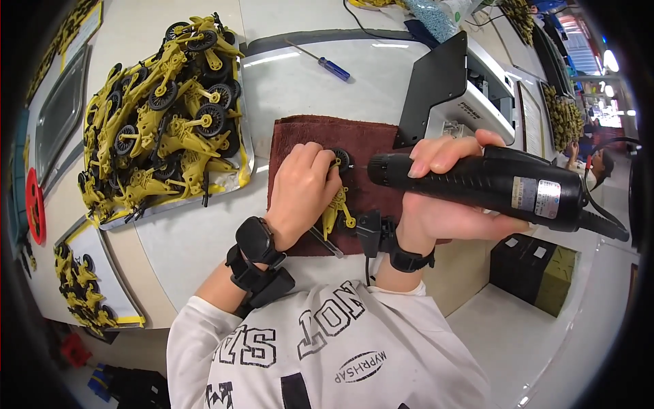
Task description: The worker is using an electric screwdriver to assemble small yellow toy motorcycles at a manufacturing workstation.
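My left hand (303, 187) is closed around a yellow toy motorcycle (334, 213) with a black spoked wheel (341, 158), holding it down over a dark red cloth (371, 194). The hand covers much of the toy. In my right hand (439, 217) is a black electric screwdriver (477, 183), gripped around its body and lying almost level. Its thin bit points left at the wheel; I cannot tell whether the tip touches. A cord runs from the tool's rear end at the right.
A tray (246, 146) piled with yellow toy motorcycles stands at the left, with a smaller tray (136, 300) of them nearer me. A blue-handled screwdriver (334, 69) lies beyond the cloth. Right of it stands a white machine (470, 112) with a black panel (434, 88).
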### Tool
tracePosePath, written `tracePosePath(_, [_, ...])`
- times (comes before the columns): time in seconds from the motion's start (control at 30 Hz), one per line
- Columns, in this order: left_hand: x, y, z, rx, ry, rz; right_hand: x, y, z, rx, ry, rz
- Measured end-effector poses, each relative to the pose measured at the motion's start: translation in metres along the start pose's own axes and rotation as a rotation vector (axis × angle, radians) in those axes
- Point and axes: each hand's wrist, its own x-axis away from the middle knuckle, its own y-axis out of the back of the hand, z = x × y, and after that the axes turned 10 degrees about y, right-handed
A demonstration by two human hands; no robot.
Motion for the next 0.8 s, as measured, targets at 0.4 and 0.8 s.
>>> tracePosePath(0.4, [-0.01,0.002,0.001,0.054,0.142,0.057,-0.004,0.002,-0.006,-0.038,-0.014,0.047])
tracePosePath(0.8, [-0.008,0.002,0.005,0.08,0.231,0.091,0.003,0.002,-0.003,0.183,-0.011,-0.062])
